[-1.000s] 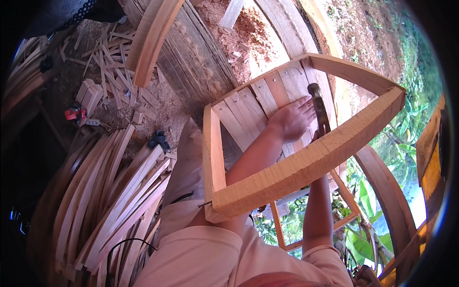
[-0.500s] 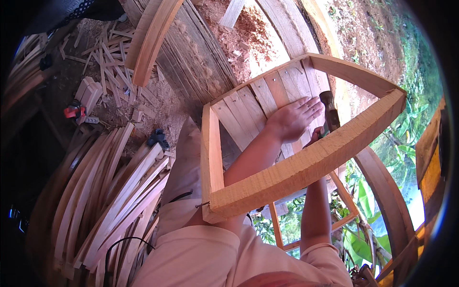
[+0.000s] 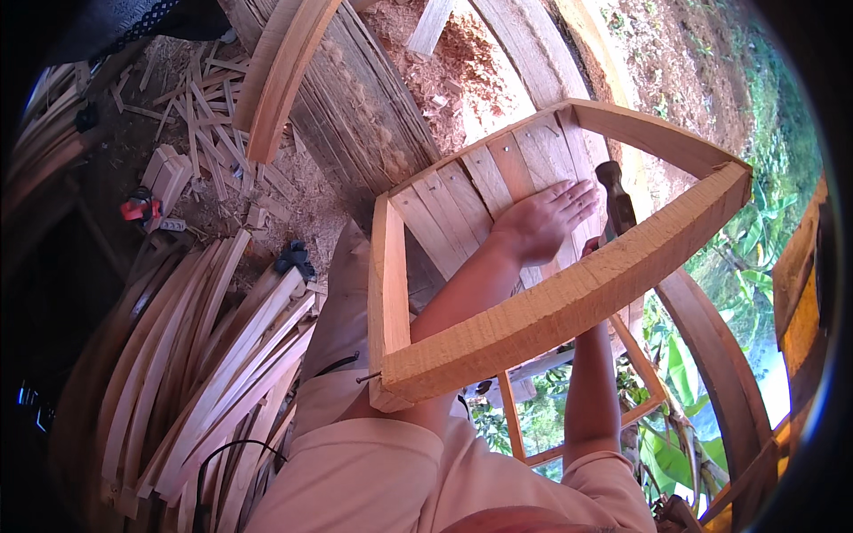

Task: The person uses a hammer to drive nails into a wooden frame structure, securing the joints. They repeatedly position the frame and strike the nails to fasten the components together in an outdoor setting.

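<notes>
Resting flat on wooden slats [image 3: 444, 204], the left hand [image 3: 542, 218] is spread little, fingers extended; just right of their tips, the hammer [image 3: 617, 200], head set crosswise to them, is held by the right hand [image 3: 591, 246] (finger curl mostly hidden by the curved rail [image 3: 569, 306]).

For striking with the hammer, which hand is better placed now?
Probably the right hand: it appears to grip the hammer, though partly hidden. The left hand rests flat on the slats.

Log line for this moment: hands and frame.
left hand: flat on slats | right hand, mostly hidden by curved rail: holding hammer | wooden frame: around left forearm
</notes>
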A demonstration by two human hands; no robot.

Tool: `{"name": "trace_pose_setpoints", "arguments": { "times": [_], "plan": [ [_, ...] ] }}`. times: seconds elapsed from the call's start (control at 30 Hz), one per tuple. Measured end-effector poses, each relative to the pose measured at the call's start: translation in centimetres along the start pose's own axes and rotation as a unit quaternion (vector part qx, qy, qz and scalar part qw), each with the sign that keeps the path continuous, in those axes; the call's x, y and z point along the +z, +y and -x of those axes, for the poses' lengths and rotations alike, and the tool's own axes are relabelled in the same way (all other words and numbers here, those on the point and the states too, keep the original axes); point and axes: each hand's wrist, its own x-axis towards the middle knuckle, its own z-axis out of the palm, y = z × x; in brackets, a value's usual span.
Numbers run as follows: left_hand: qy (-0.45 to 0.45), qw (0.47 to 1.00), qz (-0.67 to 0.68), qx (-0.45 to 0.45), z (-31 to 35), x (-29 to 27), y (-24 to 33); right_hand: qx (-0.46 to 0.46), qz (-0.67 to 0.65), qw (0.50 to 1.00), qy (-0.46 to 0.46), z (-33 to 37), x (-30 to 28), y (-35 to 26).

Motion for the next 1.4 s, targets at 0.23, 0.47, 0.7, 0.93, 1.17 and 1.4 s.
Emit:
{"name": "trace_pose_setpoints", "arguments": {
  "times": [0.23,0.47,0.7,0.93,1.17,1.4],
  "plan": [
    [0.003,1.000,0.003,-0.003,-0.2,0.1,0.1,0.080,-0.183,0.980,0.000,1.5,-2.5,4.0],
    [0.044,0.998,0.048,-0.015,-0.4,2.2,-0.1,0.006,0.067,0.984,-0.166,-2.3,-6.1,3.1],
    [-0.030,0.996,-0.078,0.006,-0.2,0.3,0.1,0.093,0.073,0.962,-0.245,-6.9,-9.8,4.8],
    [-0.037,0.999,0.024,-0.026,-0.1,0.4,0.4,-0.068,0.039,0.980,-0.183,-4.7,-9.5,8.9],
    [-0.064,0.996,-0.056,-0.007,-0.3,-0.4,0.4,-0.071,0.000,0.987,-0.145,-5.5,-9.1,7.7],
    [0.049,0.998,-0.034,-0.016,0.1,1.0,0.1,-0.144,0.013,0.977,-0.158,-7.4,-9.1,6.5]
  ]
}}
